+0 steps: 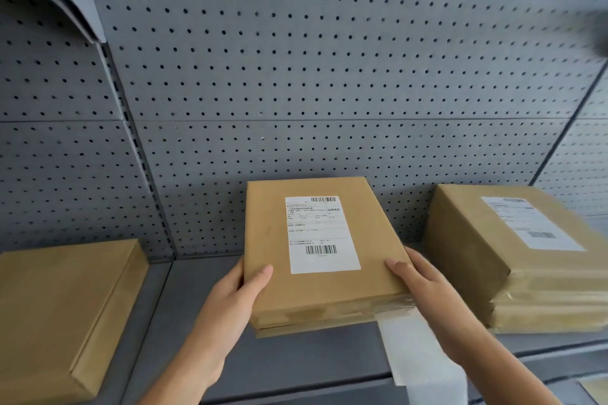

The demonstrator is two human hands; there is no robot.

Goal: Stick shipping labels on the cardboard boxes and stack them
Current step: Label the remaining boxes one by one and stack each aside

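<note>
Closest to the camera, two bare arms reach forward over a grey shelf (296,368). The left hand (240,293) holds the left side of a flat cardboard box (266,240), with the thumb on top and the other fingers tucked under, out of sight. The right hand (418,279) holds the right side the same way, thumb on the lid. So both hands are grasping the box, one on each side.

A white strip of paper (418,358) hangs down from under the right hand. It may be the backing from a sticker, but I cannot tell for sure.

The box sits in the middle of the shelf, and it seems to rest on a second flat box (312,329) just below it. A white shipping label (320,233) with barcodes is already stuck on top. The box looks stiff and thin, and probably light. The clear tape on its front edge could be slippery, so holding the bare side edges is the safer way.

To the right is a stack of boxes (513,260) with a label on top. To the left lies a plain box (59,312) with no label showing.

Farthest back is a grey wall full of little holes (296,59).
</note>
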